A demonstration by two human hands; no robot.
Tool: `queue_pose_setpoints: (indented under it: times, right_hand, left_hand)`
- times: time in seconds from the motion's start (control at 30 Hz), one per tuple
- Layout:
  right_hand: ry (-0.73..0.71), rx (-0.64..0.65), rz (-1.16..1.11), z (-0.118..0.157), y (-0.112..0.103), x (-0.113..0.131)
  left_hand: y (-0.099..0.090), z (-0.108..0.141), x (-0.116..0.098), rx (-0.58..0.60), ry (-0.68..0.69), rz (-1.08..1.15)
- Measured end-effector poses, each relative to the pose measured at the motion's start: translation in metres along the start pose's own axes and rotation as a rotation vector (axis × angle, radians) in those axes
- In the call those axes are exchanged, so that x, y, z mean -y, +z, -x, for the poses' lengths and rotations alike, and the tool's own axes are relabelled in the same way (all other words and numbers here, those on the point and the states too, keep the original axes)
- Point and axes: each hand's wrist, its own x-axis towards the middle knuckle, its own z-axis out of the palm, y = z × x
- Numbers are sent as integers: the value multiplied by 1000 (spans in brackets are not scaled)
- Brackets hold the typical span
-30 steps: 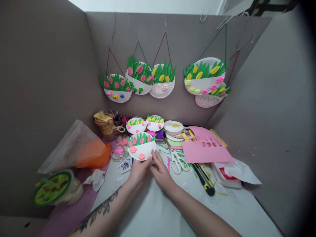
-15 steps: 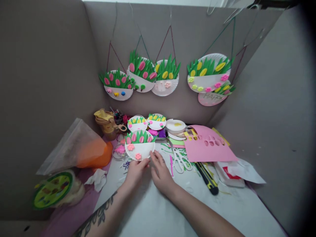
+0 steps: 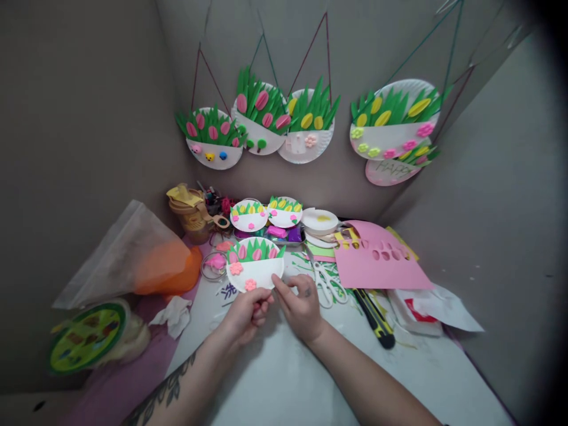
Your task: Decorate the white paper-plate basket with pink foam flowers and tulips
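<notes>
A small paper plate craft [image 3: 261,272] stands tilted up before me, with green paper grass, pink paper tulips and two pink clay flowers on its white front half. My left hand [image 3: 248,310] pinches its bottom edge between thumb and curled fingers. At the lower right edge, my right hand [image 3: 302,305] has its thumb and index finger on the rim, the other fingers bent. Two similar plate crafts with yellow tulips, one at left [image 3: 248,215] and one at right [image 3: 284,212], rest behind it.
White scissors [image 3: 327,284], a black and yellow utility knife [image 3: 375,319] and pink cut-out paper [image 3: 377,269] lie to the right. On the left are a zip bag [image 3: 119,254], a round tub [image 3: 91,337] and crumpled tissue [image 3: 173,315]. Larger plate crafts [image 3: 261,139] hang on the wall.
My head view has tipped down a little and come closer. The fingers of both hands have curled in more, and the plate has stayed nearly in place between them.
</notes>
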Motion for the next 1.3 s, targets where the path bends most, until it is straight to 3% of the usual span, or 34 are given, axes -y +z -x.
queue_pose_setpoints:
  times: [0.23,0.4,0.63,0.87,1.07,1.3]
  right_hand:
    - [-95,-101,92,-3,-10,-3]
    - [-139,-113,124,-3,-9,-2]
    - [-128,-106,107,-5,-7,1]
    - [-165,-116,96,1,-9,-3]
    - [61,17,-152,3,-8,0]
    - [433,15,-480,-10,-14,3]
  left_hand:
    - [8,5,9,68,21,-1]
    - [14,4,15,133,9,120]
    - [19,5,20,99,24,117]
    - [18,7,16,24,148,-13]
    - [13,7,9,-105,250,-274]
    - [10,7,5,-173,269,-406]
